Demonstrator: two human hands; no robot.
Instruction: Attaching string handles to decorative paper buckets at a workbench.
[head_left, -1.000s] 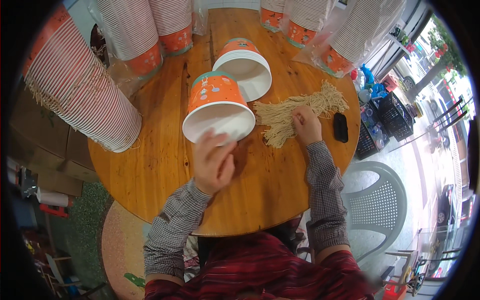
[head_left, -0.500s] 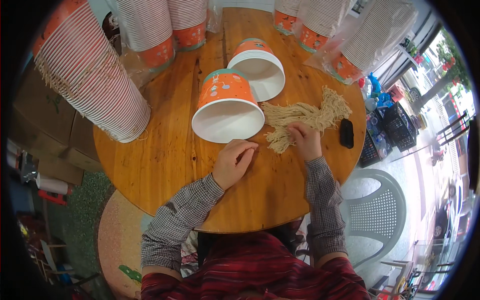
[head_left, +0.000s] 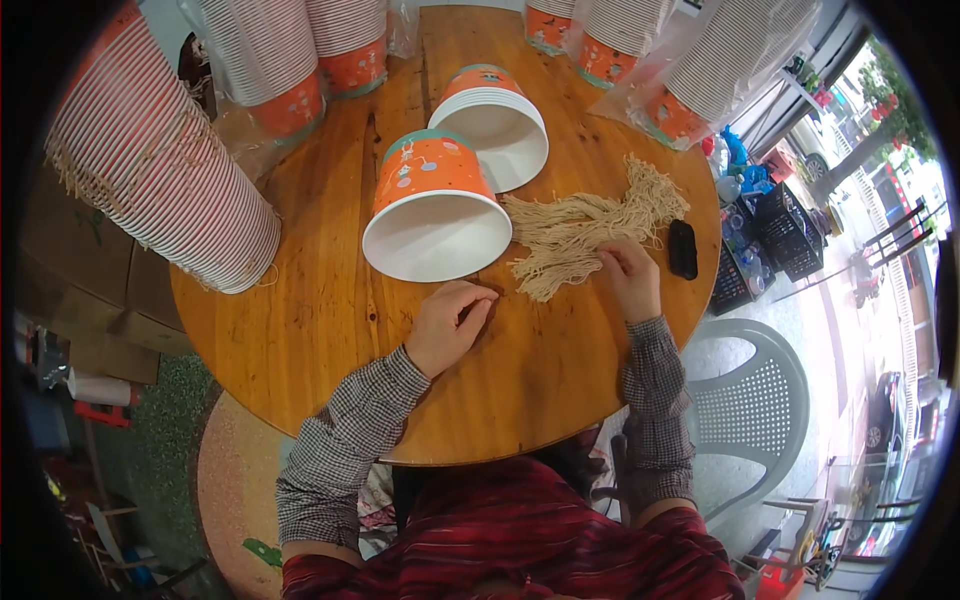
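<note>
Hands (head_left: 446, 328) (head_left: 634, 285), two, string bundle (head_left: 585, 228), one

Front bowl (head_left: 436, 208): orange, teal base band, white inside
Strings (head_left: 590, 222): tan
Sleeves (head_left: 350, 430): black-and-white check
Shirt (head_left: 490, 525): red, dark stripes
Table (head_left: 540, 385): orange-brown wood grain
Chair (head_left: 748, 418): pale grey

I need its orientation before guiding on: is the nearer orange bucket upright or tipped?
Tipped: the nearer orange bucket lies on its side, its white mouth facing the camera and its green-edged base pointing away.
</note>
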